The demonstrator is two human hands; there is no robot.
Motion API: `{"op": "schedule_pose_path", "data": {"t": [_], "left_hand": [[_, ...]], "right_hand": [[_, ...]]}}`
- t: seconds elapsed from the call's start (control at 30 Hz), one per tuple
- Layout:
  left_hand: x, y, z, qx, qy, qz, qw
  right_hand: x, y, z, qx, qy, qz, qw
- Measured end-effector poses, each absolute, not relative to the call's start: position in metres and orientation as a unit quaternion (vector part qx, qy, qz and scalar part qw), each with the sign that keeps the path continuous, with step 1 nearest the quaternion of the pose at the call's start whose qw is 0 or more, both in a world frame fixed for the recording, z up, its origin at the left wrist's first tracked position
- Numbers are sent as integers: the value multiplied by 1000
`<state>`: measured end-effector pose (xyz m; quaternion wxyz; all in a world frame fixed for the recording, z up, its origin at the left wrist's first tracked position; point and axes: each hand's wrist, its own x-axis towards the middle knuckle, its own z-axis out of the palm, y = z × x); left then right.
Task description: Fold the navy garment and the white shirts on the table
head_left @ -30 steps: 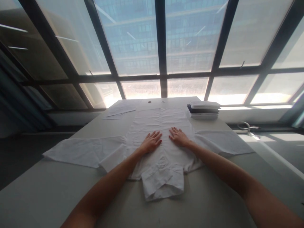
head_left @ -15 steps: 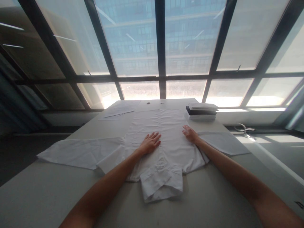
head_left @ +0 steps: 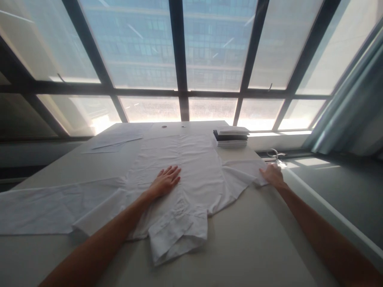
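Observation:
A white long-sleeved shirt (head_left: 197, 163) lies spread on the table, its collar toward me and its hem toward the windows. My left hand (head_left: 165, 181) rests flat on the middle of the shirt front, fingers stretched out. At the table's right edge, my right hand (head_left: 273, 175) is closed on the end of the right sleeve (head_left: 243, 169). That sleeve is drawn out sideways with folds along it. The left sleeve (head_left: 60, 203) stretches out past the left edge of the view, partly behind my left forearm.
A white table (head_left: 254, 239) carries everything. Beyond the shirt, a stack of folded white and black cloth (head_left: 231, 137) stands at the back right. Thin white sheets (head_left: 115, 141) lie at the back left. A curtain (head_left: 350, 95) hangs beside the windows.
My right hand has moved right, from the shirt's body to the sleeve end, and has closed on it. My left hand stays on the shirt. The view has turned right.

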<state>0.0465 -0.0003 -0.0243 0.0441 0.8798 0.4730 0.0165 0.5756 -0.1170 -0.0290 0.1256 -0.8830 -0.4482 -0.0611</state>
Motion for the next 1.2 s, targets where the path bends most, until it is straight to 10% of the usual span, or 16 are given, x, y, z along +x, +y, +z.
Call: {"op": "schedule_pose_path", "data": {"t": [0.47,0.83,1.0,1.2], "left_hand": [[46,3,-26,879,475,16,43],[45,2,-29,880,471,28,47],[44,2,-29,879,473,26,49],[45,1,-29,879,472,32,53]], "right_hand": [[564,-110,-20,-865,-465,-23,186],[437,-84,67,-623,-527,180,549],[374,-70,61,-483,-602,396,497],[438,-52,27,-673,-564,184,442]]}}
